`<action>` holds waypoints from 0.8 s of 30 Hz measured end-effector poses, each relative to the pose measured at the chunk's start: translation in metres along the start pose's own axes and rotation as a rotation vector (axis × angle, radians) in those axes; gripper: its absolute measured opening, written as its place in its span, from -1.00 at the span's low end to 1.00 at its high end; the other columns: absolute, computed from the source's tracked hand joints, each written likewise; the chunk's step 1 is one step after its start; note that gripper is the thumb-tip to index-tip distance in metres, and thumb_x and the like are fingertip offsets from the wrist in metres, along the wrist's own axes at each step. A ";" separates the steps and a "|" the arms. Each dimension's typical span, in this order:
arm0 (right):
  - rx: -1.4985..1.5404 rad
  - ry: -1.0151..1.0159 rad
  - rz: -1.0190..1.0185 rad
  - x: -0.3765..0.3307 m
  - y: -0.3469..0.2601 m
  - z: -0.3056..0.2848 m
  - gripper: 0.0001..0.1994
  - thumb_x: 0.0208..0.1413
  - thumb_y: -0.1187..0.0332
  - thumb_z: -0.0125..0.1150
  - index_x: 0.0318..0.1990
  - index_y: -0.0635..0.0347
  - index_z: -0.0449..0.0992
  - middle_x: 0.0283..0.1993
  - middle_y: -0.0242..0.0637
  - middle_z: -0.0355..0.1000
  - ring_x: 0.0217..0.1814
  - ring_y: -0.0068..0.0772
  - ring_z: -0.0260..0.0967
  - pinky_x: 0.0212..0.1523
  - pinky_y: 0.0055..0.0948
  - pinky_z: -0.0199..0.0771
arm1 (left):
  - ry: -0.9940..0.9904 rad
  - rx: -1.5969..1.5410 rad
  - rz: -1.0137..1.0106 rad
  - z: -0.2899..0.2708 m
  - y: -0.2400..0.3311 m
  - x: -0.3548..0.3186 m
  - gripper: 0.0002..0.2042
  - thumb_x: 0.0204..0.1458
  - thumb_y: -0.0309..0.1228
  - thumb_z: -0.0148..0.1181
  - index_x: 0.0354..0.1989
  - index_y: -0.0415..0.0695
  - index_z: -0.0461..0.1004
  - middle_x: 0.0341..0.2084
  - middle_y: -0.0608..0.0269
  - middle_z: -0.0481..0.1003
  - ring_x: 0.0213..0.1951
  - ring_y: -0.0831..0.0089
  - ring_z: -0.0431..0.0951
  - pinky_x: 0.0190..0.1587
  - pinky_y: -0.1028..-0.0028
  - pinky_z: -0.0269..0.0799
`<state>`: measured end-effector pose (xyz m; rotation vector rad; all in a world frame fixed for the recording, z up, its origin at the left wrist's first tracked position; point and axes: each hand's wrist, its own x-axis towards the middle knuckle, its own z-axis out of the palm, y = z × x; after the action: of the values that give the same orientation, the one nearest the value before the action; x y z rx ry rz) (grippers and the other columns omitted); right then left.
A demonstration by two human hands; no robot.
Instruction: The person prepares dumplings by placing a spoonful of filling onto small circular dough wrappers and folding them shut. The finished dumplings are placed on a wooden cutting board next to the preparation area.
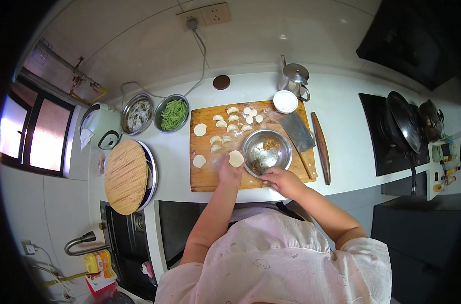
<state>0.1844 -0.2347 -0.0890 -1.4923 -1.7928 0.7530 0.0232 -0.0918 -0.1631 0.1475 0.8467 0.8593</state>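
My left hand (pixel 231 173) holds a round dumpling wrapper (pixel 236 158) over the front of the wooden cutting board (pixel 202 177). Beside it stands a metal bowl (pixel 287 157) with a little brown filling (pixel 271 144) at the bottom. At the bowl's near rim is my right hand (pixel 286 181), its fingers closed together over the edge; whatever they grip is too small to make out. Folded dumplings (pixel 233 117) lie in rows on the board. Several small dough pieces (pixel 249 120) sit behind the bowl, and flat wrappers (pixel 200 129) rest toward the board's left side.
A cleaver (pixel 296 133) lies on the board's right, with a rolling pin (pixel 320 148) beyond. Behind stand a bowl of white powder (pixel 285 102) and a metal pot (pixel 295 76). Leftward are green beans (pixel 174 114), a round wooden lid (pixel 125 177) and a rice cooker (pixel 99 126); a stove (pixel 377 134) is rightward.
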 end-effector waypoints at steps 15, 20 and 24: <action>0.046 0.052 0.029 -0.017 -0.003 -0.011 -0.87 -0.06 0.49 0.14 -0.30 0.18 0.49 -0.30 -0.25 0.40 -0.25 -0.20 0.38 -0.24 -0.38 0.38 | 0.028 -0.026 -0.004 0.005 -0.001 -0.006 -0.72 0.17 -0.29 -0.25 -0.11 -0.22 0.27 -0.20 0.10 0.42 -0.12 0.24 0.44 -0.03 0.28 0.39; 0.022 0.069 0.094 -0.028 0.004 -0.024 -0.88 -0.03 0.46 0.13 -0.29 0.18 0.49 -0.32 -0.23 0.41 -0.26 -0.19 0.37 -0.26 -0.37 0.38 | -0.009 -0.036 -0.009 -0.001 -0.003 -0.005 -0.70 0.17 -0.28 -0.26 -0.11 -0.25 0.26 -0.20 0.08 0.42 -0.11 0.24 0.43 -0.03 0.28 0.39; -0.026 0.238 0.104 0.001 0.002 -0.011 -0.85 -0.04 0.47 0.14 -0.26 0.18 0.49 -0.33 -0.21 0.41 -0.27 -0.17 0.38 -0.27 -0.36 0.38 | -0.056 -0.048 -0.013 -0.008 -0.004 0.000 -0.70 0.17 -0.28 -0.27 -0.10 -0.26 0.26 -0.20 0.07 0.42 -0.12 0.24 0.44 -0.03 0.28 0.39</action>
<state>0.1944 -0.2333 -0.0834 -1.6295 -1.5625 0.5762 0.0198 -0.0959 -0.1707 0.1233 0.7738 0.8591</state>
